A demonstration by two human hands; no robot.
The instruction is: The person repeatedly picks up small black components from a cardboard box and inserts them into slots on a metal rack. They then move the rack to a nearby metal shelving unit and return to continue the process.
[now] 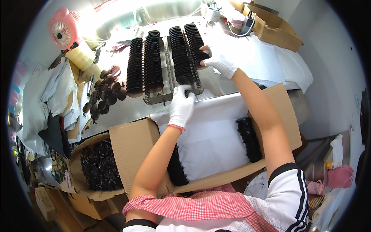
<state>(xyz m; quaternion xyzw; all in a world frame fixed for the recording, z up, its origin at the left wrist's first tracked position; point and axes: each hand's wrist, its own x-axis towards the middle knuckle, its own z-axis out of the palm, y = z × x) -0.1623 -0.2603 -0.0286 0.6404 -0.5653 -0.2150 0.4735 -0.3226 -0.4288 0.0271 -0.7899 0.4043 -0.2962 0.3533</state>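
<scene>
A metal rack [168,71] on the bench carries several long rows of dark, round lens-like discs [134,71], standing on edge. My right hand [219,62], in a white glove with bare fingertips, pinches the near end of the rightmost row of discs [194,38]. At the rack's front edge is my white-gloved left hand [181,103], below the row beside it. Its fingers are curled, and a small dark spot shows between them; what it is I cannot tell. Under my forearms an open carton [135,149] holds white lining paper [212,143], with black stacks [248,139] along both sides.
Loose dark discs [108,92] and a marker [90,85] lie left of the rack. A second carton [73,170] is full of glossy dark pieces. Around the bench stand a pink fan [63,33], yellow tape rolls [82,54], white sheets [262,58] and a cardboard box [276,31].
</scene>
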